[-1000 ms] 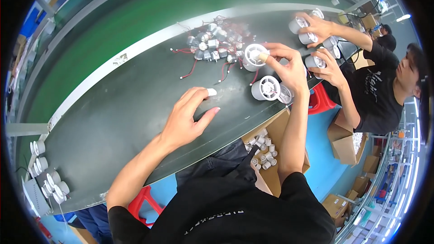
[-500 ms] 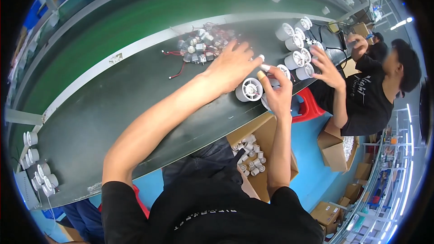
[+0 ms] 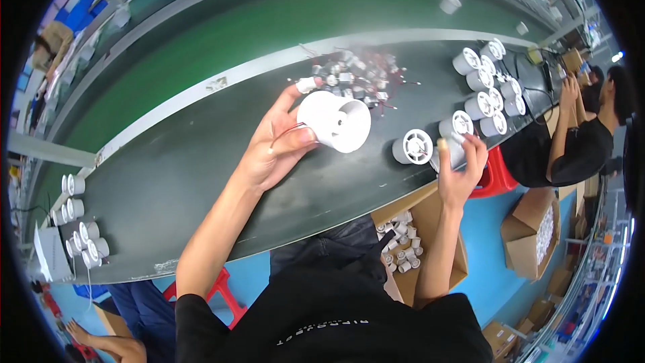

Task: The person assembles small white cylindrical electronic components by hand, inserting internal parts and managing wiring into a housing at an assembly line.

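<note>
My left hand [image 3: 272, 141] is wrapped round a white, cup-shaped plastic fan housing [image 3: 321, 115], tilted above the dark belt, its round opening facing right. A thin reddish wire shows beside my left thumb. My right hand [image 3: 462, 171] has its thumb and fingers round another white housing [image 3: 453, 154] at the belt's near edge; part of that one is hidden by the fingers. Just left of it stands a spoked white housing [image 3: 412, 147], and another housing [image 3: 457, 124] is behind my right fingertips. White wraps show on a left finger, a yellowish one on the right thumb.
A heap of small motors with wires [image 3: 356, 74] lies beyond my left hand. Several white housings [image 3: 480, 104] stand to the right, more [image 3: 87, 242] at far left. Below the belt are a carton of white parts [image 3: 440, 238] and a red stool [image 3: 496, 175]. A co-worker [image 3: 591, 141] sits right.
My left hand has moved left and come up from beside the motor heap, now showing a white housing in it. My right hand is lower, round another housing. The view has shifted left.
</note>
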Motion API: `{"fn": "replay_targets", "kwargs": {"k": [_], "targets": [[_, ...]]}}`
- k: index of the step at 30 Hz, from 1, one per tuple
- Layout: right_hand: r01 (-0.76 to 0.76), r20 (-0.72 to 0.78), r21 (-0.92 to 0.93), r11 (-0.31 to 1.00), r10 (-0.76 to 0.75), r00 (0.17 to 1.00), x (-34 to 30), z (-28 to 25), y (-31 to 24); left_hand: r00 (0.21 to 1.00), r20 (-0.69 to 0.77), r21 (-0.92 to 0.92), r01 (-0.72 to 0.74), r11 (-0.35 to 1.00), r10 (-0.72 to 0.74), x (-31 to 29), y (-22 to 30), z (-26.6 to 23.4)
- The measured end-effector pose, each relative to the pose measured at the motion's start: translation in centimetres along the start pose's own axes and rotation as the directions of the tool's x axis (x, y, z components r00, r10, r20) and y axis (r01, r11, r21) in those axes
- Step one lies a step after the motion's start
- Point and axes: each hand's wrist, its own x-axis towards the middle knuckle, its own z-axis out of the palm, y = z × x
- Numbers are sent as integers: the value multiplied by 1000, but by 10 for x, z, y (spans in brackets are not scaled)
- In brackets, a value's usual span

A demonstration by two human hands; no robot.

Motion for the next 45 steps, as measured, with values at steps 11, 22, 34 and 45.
{"fn": "replay_targets", "kwargs": {"k": [11, 22, 34, 45], "targets": [[-455, 22, 489, 744, 511, 859, 3, 21, 11, 997, -68, 69, 45, 997, -40, -18, -5, -16], [-380, -118, 49, 924, 383, 916, 12, 37, 11, 987, -70, 482, -94, 871, 145, -22, -27, -18], [-420, 689, 666, 617, -292, 663, -1, 24, -126, 994, -8, 410, -99, 907, 112, -33, -27, -7], [-255, 476, 453, 854, 10, 880, -17, 49, -125, 968, -75, 851, -63, 521, 240, -35, -28, -18]]}}
